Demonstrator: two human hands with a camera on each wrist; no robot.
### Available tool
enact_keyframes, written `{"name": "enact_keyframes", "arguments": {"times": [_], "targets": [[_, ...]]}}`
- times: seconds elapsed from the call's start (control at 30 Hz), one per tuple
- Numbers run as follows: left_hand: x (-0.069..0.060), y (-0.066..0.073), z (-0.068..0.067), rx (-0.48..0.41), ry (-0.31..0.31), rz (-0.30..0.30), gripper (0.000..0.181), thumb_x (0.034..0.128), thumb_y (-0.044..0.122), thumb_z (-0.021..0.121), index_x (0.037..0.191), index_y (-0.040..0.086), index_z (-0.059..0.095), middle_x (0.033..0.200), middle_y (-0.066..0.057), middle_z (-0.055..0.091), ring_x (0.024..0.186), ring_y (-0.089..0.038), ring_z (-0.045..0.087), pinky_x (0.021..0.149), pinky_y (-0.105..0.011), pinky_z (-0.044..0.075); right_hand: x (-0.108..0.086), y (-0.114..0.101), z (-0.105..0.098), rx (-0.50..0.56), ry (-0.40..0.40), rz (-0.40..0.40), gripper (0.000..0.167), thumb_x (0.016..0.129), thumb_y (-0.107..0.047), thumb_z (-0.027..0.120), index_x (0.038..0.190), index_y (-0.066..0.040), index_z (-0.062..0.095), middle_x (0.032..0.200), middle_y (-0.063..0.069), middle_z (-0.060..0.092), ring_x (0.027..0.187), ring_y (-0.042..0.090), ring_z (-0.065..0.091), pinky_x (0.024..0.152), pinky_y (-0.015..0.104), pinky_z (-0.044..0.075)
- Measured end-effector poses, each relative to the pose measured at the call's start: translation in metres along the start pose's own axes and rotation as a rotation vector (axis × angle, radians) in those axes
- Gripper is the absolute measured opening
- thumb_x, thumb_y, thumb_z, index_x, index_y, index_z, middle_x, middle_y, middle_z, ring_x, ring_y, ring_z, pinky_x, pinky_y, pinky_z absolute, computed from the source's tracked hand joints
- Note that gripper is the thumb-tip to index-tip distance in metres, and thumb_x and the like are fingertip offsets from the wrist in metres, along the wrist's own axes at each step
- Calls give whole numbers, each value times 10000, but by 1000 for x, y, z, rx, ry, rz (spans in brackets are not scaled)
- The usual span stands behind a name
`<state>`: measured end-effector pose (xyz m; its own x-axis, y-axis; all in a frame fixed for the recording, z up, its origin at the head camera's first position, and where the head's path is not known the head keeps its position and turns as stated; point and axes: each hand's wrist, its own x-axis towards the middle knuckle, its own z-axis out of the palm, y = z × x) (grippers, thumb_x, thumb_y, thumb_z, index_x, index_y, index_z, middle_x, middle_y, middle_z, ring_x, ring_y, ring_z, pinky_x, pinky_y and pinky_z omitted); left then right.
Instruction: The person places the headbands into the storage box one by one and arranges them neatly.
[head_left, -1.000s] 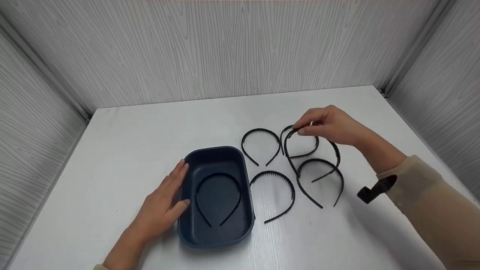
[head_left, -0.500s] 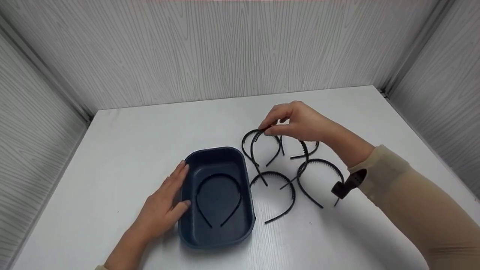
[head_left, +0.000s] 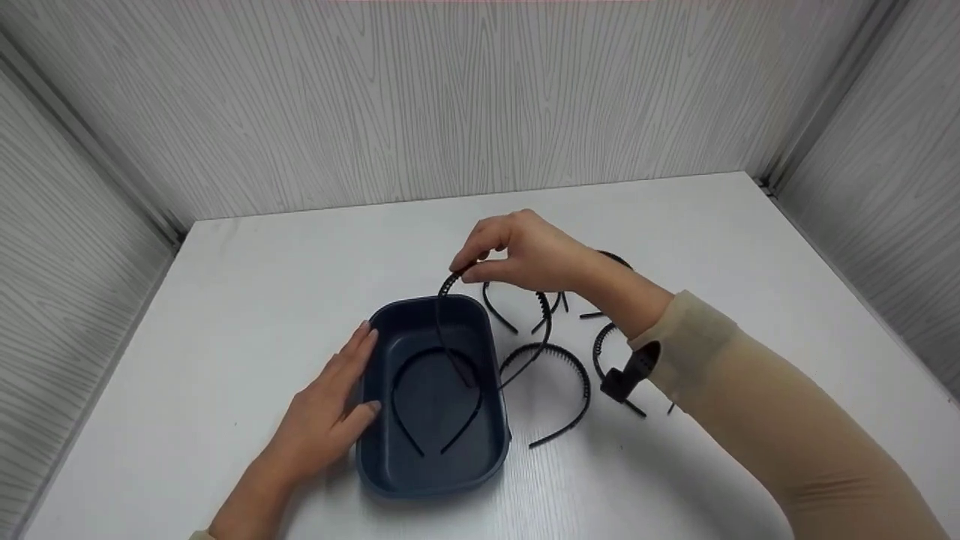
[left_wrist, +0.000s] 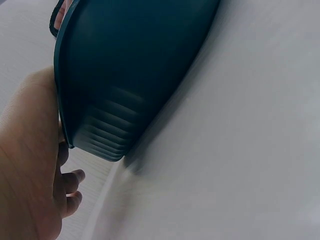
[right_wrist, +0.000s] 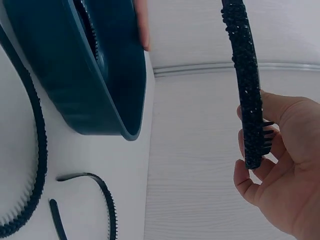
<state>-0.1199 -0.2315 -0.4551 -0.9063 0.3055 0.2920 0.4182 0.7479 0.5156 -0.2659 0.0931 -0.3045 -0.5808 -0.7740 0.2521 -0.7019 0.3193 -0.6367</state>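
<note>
My right hand (head_left: 532, 251) pinches a black toothed headband (head_left: 441, 319) by its top arch. Its ends hang down, one over the inside of the dark blue basin (head_left: 431, 491), the other by the basin's right wall. Dark, rough beading covers the outer face of this headband (right_wrist: 247, 85) in the right wrist view. My left hand (head_left: 319, 420) rests on the basin's left rim, fingers lying along it and thumb reaching over the edge. Another black headband (head_left: 409, 435) lies flat in the basin.
Several more black headbands lie on the white table (head_left: 225, 322): one (head_left: 587, 382) close by the basin's right side, one (head_left: 495, 309) behind it, others farther right, partly hidden by my right arm. Wood-grain panels (head_left: 450, 105) stand around the table.
My right hand has carried the held headband leftward from over the right-hand headbands to the basin's right edge. My left hand and the basin stay where they were.
</note>
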Motion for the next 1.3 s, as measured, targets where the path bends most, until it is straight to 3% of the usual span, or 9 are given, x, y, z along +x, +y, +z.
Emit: {"name": "enact_keyframes", "arguments": {"times": [0.37,0.63,0.83,1.3], "targets": [[1,-1,1,-12,-19,-2,876,948,182,644,1716,221,224,1774,52,165,1602,-201,224,1288,-275,150,21,4,36,7,-37,-23,175,979,-133,768,1127,-166,856,1062,-65,763,1016,71,687,943,306,548],[0,-1,0,-8,-34,-27,881,956,203,632,1721,249,198,1775,72,145,1602,-211,228,1295,-424,214,32,4,58,-58,-80,-50,176,975,-146,779,1135,-136,850,1097,-18,778,1057,94,698,967,270,534],[0,-1,0,10,-33,-35,875,949,207,624,1719,249,209,1773,83,153,1600,-196,237,1293,-359,201,35,5,70,-89,-104,-72,191,995,-143,755,1165,-116,838,1140,15,775,1109,140,700,996,256,523],[0,-1,-1,15,-39,-34,879,943,195,622,1719,236,210,1774,77,147,1600,-200,235,1296,-342,184,39,13,86,-163,-139,-114,206,1001,-143,745,1187,-114,829,1142,31,777,1119,173,698,1045,298,503]]}}
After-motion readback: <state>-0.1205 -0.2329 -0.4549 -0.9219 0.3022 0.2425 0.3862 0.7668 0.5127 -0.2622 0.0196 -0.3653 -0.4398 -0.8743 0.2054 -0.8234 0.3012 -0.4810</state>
